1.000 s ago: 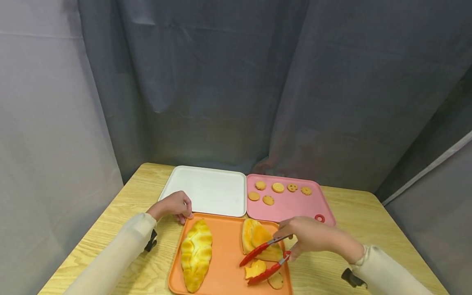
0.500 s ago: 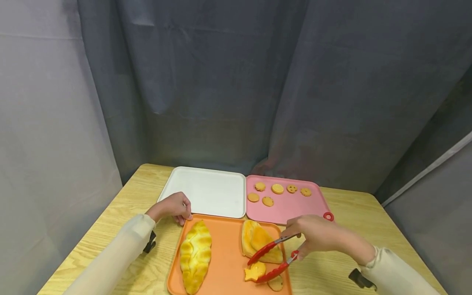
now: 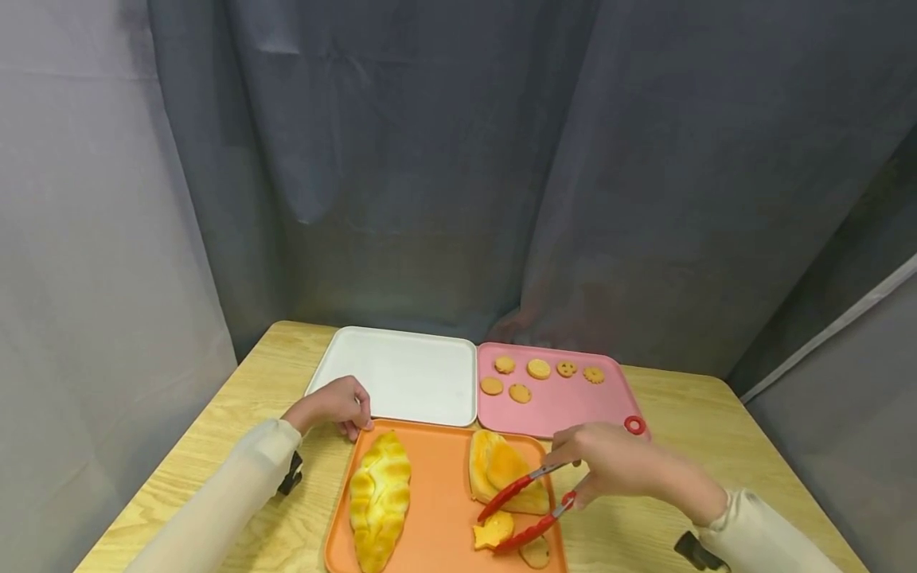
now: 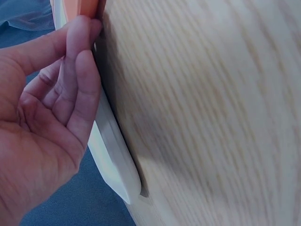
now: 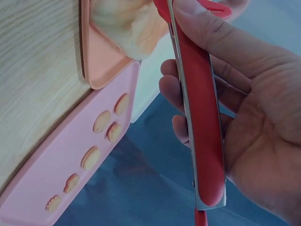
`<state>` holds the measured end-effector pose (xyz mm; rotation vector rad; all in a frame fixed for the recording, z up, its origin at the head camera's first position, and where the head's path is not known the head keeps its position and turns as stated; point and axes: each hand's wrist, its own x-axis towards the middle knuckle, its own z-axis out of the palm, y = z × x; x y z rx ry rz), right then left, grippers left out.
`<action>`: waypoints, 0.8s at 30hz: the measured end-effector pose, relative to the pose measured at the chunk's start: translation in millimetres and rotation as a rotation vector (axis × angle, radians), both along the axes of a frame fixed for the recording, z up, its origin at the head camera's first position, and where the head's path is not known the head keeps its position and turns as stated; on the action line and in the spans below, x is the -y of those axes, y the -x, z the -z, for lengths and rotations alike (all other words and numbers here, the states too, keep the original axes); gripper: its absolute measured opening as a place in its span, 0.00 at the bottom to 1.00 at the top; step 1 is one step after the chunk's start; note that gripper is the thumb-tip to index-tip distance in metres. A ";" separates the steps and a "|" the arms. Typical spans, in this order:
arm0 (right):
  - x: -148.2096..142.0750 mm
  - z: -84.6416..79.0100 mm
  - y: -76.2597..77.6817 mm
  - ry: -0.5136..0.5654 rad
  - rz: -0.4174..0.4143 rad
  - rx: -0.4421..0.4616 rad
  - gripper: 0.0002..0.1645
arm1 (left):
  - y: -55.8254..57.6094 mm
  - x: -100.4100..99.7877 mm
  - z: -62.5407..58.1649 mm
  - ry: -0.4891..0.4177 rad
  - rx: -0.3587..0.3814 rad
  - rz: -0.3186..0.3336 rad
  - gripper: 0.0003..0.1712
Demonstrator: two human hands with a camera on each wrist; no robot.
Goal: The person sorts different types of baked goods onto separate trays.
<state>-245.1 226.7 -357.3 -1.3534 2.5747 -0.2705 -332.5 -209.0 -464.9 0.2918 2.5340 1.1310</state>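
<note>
My left hand (image 3: 342,404) pinches the far left corner of the orange tray (image 3: 438,477) between thumb and index finger, as the left wrist view shows up close. My right hand (image 3: 609,460) holds red-tipped metal tongs (image 3: 523,535) by their handles, thumb on one red grip (image 5: 200,113). The tong tips are spread on either side of a fish-shaped biscuit (image 3: 494,530) on the tray. Behind the tongs lies a wedge-shaped bread (image 3: 497,461); a round biscuit (image 3: 535,552) is partly covered by the lower tong arm. A long braided loaf (image 3: 380,501) lies at the tray's left.
A white tray (image 3: 401,374) and a pink tray (image 3: 559,406) stand side by side behind the orange one. Several biscuits (image 3: 539,368) sit on the pink tray in two rows. A wooden table (image 3: 236,414) bears everything, with grey curtains (image 3: 401,199) behind.
My right hand and the tongs have shifted slightly right, and their red end ring has moved right over the pink tray's edge. My left hand stays at the tray corner.
</note>
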 end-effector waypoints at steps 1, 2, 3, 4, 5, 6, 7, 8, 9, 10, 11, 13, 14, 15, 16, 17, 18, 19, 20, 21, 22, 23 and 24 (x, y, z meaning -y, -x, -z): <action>1.0 1.7 -0.4 0.004 -0.003 -0.003 0.31 | -0.6 0.1 0.5 -0.002 0.003 0.001 0.08; 2.3 3.2 -0.7 0.006 -0.006 -0.010 0.31 | -1.2 0.2 0.8 -0.001 0.000 0.002 0.07; 3.8 4.7 -1.1 0.009 -0.009 -0.016 0.31 | -1.6 0.1 1.0 -0.001 0.000 0.003 0.07; 5.3 6.1 -1.3 0.011 -0.009 -0.021 0.31 | -1.9 0.1 1.1 -0.002 -0.002 0.003 0.07; 6.7 7.1 -1.5 0.014 -0.012 -0.025 0.32 | -2.0 0.0 1.0 -0.004 -0.004 0.002 0.07; 8.2 7.9 -1.7 0.016 -0.011 -0.030 0.32 | -2.1 -0.1 0.8 -0.006 -0.007 0.003 0.07; 9.6 8.4 -1.8 0.017 -0.011 -0.035 0.32 | -1.9 -0.1 0.8 -0.006 -0.010 0.003 0.07; 10.9 8.8 -2.0 0.018 -0.011 -0.033 0.32 | -1.8 -0.3 0.6 -0.007 -0.010 0.003 0.07; 12.0 9.2 -2.3 0.017 -0.010 -0.028 0.32 | -1.7 -0.4 0.4 -0.008 -0.009 0.004 0.07; 12.9 9.4 -2.3 0.014 -0.006 -0.023 0.32 | -1.6 -0.5 0.1 -0.009 -0.010 0.003 0.06; 13.7 9.6 -2.4 0.009 -0.001 -0.017 0.32 | -1.5 -0.6 -0.1 -0.009 -0.010 0.004 0.07; 14.7 10.0 -2.5 -0.003 0.010 -0.011 0.33 | -1.3 -0.9 -0.6 -0.007 -0.010 0.005 0.07; 14.9 10.2 -2.7 -0.009 0.015 -0.008 0.34 | -1.2 -1.0 -0.7 -0.006 -0.011 0.005 0.07; 15.0 10.4 -3.0 -0.017 0.019 -0.006 0.35 | -1.1 -1.2 -0.9 -0.006 -0.011 0.006 0.07; 14.9 10.5 -3.3 -0.023 0.026 -0.003 0.35 | -1.1 -1.3 -0.9 -0.005 -0.013 0.007 0.07; 14.9 10.5 -3.7 -0.030 0.030 -0.001 0.36 | -1.1 -1.3 -0.8 -0.004 -0.014 0.007 0.07; 14.9 10.3 -4.2 -0.034 0.032 0.002 0.37 | -1.0 -1.2 -0.9 -0.003 -0.013 0.004 0.07; 14.9 10.0 -4.9 -0.040 0.036 0.008 0.37 | -0.7 -1.0 -0.8 -0.002 -0.012 0.003 0.07; 15.0 9.6 -5.6 -0.044 0.042 0.013 0.38 | -0.6 -0.8 -0.9 -0.003 -0.012 0.002 0.07; 15.1 9.2 -6.3 -0.046 0.045 0.016 0.38 | -0.5 -0.6 -1.0 -0.004 -0.011 0.002 0.08; 15.2 8.7 -7.0 -0.049 0.050 0.015 0.38 | -0.2 -0.4 -0.9 -0.003 -0.011 0.000 0.08; 15.5 8.2 -7.6 -0.051 0.053 0.015 0.37 | -0.1 -0.3 -1.0 -0.003 -0.010 -0.002 0.08; 15.5 7.8 -8.0 -0.051 0.055 0.014 0.37 | 0.1 -0.2 -0.9 -0.001 -0.009 -0.004 0.08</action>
